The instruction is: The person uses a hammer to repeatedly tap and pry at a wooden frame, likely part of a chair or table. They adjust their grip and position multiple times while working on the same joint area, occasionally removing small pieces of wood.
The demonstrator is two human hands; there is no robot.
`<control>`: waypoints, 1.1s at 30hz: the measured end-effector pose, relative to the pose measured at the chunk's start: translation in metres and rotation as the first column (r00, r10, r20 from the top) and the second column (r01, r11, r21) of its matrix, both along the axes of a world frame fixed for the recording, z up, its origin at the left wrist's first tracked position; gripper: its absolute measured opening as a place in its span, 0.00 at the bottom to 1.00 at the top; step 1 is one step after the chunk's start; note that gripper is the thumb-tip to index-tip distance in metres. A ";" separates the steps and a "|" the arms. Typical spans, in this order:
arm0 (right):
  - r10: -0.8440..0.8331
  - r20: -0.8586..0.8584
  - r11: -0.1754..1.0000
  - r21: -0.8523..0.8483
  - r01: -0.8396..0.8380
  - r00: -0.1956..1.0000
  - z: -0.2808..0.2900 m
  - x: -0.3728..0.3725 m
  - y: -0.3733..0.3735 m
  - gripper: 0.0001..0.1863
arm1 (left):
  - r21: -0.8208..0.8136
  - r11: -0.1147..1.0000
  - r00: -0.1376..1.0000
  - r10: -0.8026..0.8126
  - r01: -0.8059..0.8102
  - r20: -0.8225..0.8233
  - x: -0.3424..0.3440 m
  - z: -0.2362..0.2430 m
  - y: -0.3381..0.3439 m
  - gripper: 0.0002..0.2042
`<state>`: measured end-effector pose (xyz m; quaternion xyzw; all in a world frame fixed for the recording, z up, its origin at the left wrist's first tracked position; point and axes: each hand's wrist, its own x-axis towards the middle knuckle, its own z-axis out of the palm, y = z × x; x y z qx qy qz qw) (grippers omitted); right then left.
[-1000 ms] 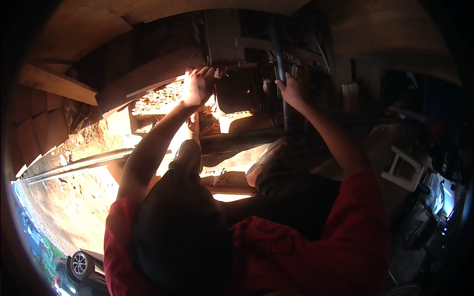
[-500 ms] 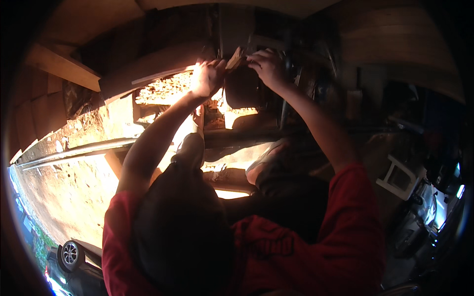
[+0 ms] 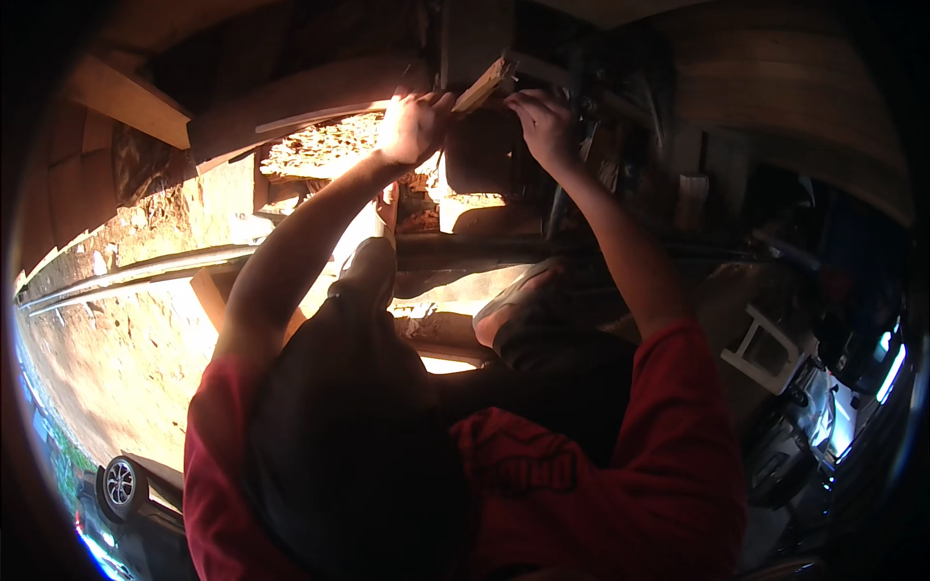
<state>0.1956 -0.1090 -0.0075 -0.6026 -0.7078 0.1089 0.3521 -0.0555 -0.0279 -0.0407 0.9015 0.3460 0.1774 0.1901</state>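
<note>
My left hand (image 3: 417, 126), in bright sun, is closed around a piece of wood. The split-looking end of this wood strip (image 3: 482, 85) sticks out up and to the right past my fingers. A thin pale strip (image 3: 325, 118) runs leftward from the same hand; whether it is the same piece I cannot tell. Just right of the strip's end is my right hand (image 3: 544, 124), in shade, its thumb and fingertips pinched together. What they hold, if anything, is too dark to make out. Beneath the hands lies a dark rounded shape (image 3: 481, 155).
Sunlit wood scraps (image 3: 320, 150) lie left of my left hand. A wooden beam (image 3: 131, 102) juts in at the upper left. A long metal bar (image 3: 145, 279) crosses the ground. At right stand a pale stool-like frame (image 3: 765, 351) and parked vehicles; a car wheel (image 3: 121, 484) shows lower left.
My right hand has moved right and slightly down, away from my left hand. More of the wood strip now sticks out past my left fingers, reaching higher and farther right.
</note>
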 end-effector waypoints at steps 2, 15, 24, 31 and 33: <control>-0.027 0.015 1.000 -0.007 0.027 1.000 0.000 0.001 -0.001 0.05 | 0.006 1.000 1.000 0.000 0.000 0.024 0.000 0.004 0.000 0.14; 0.052 0.141 0.994 0.085 -0.064 0.989 -0.003 0.001 0.004 0.07 | 0.100 0.995 1.000 0.002 0.000 -0.018 0.000 0.005 -0.003 0.14; 0.021 0.066 0.964 0.262 -0.038 0.998 -0.016 -0.007 0.002 0.07 | 0.029 0.999 0.994 -0.036 0.039 -0.106 0.001 0.002 0.001 0.14; -0.074 0.090 0.955 0.292 0.045 0.993 -0.031 -0.006 0.000 0.06 | 0.039 0.999 0.999 -0.003 0.001 0.049 0.003 -0.013 0.000 0.11; -0.111 -0.086 0.992 0.048 0.116 0.990 -0.031 -0.008 -0.004 0.06 | 0.144 0.989 0.997 -0.050 0.041 0.059 0.004 -0.011 0.002 0.12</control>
